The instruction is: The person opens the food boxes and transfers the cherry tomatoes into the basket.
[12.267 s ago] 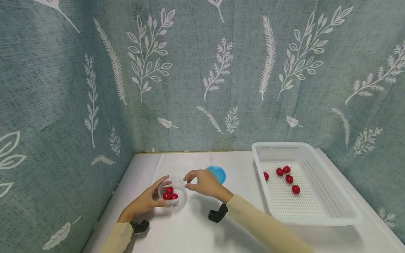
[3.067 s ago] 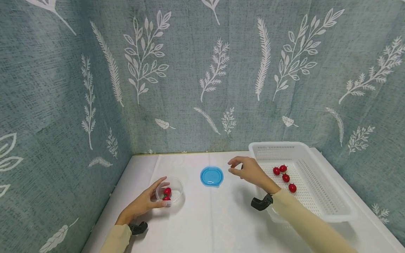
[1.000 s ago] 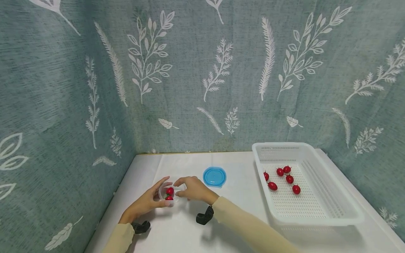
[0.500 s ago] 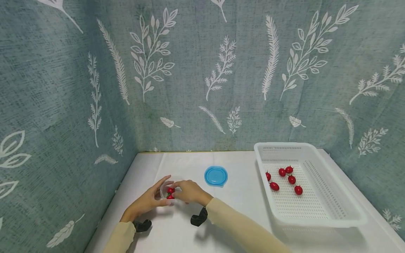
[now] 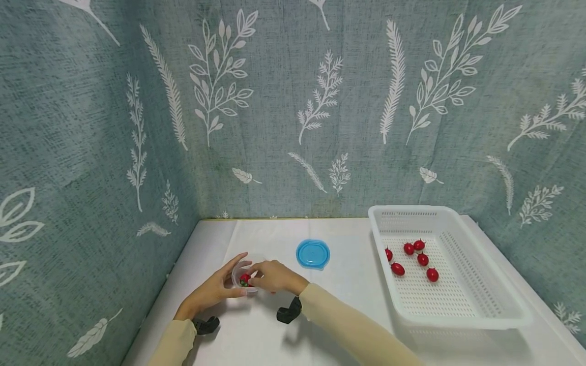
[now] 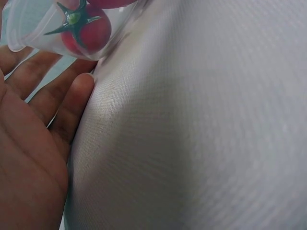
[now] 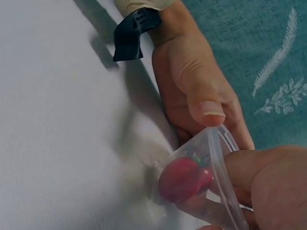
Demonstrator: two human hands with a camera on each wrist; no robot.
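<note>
A small clear plastic tub (image 5: pixel 235 275) stands on the white-covered table, at the left in the head view. My left hand (image 5: pixel 212 292) holds it from the left, thumb at the near rim and fingers around the far side. Inside lie red cherry tomatoes with green tops; one cherry tomato (image 6: pixel 91 33) shows plainly through the wall in the left wrist view, with part of another above. My right hand (image 5: pixel 274 277) reaches over the rim, its fingers inside the tub, pinching a cherry tomato (image 7: pixel 180 179). The fingertips are partly hidden by the tub wall.
A blue lid (image 5: pixel 313 253) lies on the table behind and right of the tub. At the right stands a white perforated basket (image 5: pixel 458 321) with several cherry tomatoes (image 5: pixel 422 260) in its left half. A green leaf-patterned cloth (image 5: pixel 274 101) hangs behind and at the left.
The tub's tomatoes have gone from three to two, and the basket has gained one. My right hand has come from beside the basket into the tub. The left hand keeps its hold.
</note>
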